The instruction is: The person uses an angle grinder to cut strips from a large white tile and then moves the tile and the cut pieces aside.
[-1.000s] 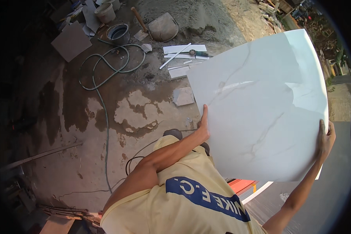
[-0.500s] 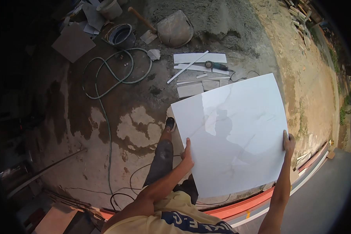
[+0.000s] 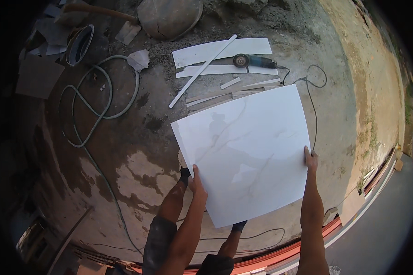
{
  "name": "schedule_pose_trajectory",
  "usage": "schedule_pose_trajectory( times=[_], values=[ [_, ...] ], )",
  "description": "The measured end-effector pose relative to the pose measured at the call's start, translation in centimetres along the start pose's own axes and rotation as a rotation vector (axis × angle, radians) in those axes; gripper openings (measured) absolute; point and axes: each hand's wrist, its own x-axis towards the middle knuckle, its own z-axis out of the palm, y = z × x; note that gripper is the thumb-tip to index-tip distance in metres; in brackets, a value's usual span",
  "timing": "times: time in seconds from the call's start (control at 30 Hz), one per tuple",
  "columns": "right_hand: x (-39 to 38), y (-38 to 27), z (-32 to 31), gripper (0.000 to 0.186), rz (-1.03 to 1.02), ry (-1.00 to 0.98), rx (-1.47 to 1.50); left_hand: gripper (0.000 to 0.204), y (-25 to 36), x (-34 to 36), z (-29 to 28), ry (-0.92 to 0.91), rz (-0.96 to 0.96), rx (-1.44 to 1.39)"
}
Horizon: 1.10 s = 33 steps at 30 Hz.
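Observation:
Between my two hands I hold a large white tile (image 3: 257, 151) with faint grey veining and a glossy face. My left hand (image 3: 197, 183) grips its left edge, thumb lying on the top face. On the opposite edge my right hand (image 3: 310, 160) is closed in the same way, fingers hidden underneath. Just past the tile's far edge lie an angle grinder (image 3: 254, 61) with a dark disc and teal body, white tile strips (image 3: 225, 50), and a narrow white strip (image 3: 202, 72) lying slantwise across them.
A green hose (image 3: 106, 111) loops over the wet ground to the left. Farther off are a bucket (image 3: 80, 45), a large rounded basin (image 3: 170, 16), a wooden handle (image 3: 98, 10) and loose tile pieces (image 3: 40, 75). The grinder's cord (image 3: 315, 114) runs down the right side. Red beams (image 3: 280, 254) border the near side.
The tile has moved forward with both hands, and its far edge now comes closer to the strips and grinder. My view has shifted, with more of my legs showing.

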Motion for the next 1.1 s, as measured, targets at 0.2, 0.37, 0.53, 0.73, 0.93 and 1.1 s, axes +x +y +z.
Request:
schedule_pose_trajectory(
  times=[0.2, 0.37, 0.53, 0.73, 0.93, 1.1],
  values=[
    [5.9, 1.2, 7.2, 0.066, -0.06, 0.03, -0.052, 0.077, -0.7, 6.1, 4.3, 0.062, -0.067, 0.144],
    [8.8, 0.9, 11.2, 0.066, -0.044, 0.01, -0.162, 0.074, -2.1, 11.0, 5.4, 0.058, 0.009, 0.175],
    [9.5, 3.1, 12.3, 0.067, 0.013, -0.037, -0.17, 0.073, -3.3, 12.4, 6.0, 0.04, 0.019, 0.255],
    [10.2, 5.1, 13.6, 0.066, 0.012, -0.092, -0.13, 0.075, -4.6, 14.3, 5.5, 0.002, 0.057, 0.368],
    [9.8, 5.1, 14.2, 0.066, 0.037, -0.18, -0.146, 0.079, -5.0, 14.8, 4.9, -0.023, 0.017, 0.389],
    [8.9, 4.6, 13.9, 0.064, -0.048, -0.115, -0.213, 0.079, -5.7, 15.5, 5.0, -0.035, 0.067, 0.406]
  ],
)
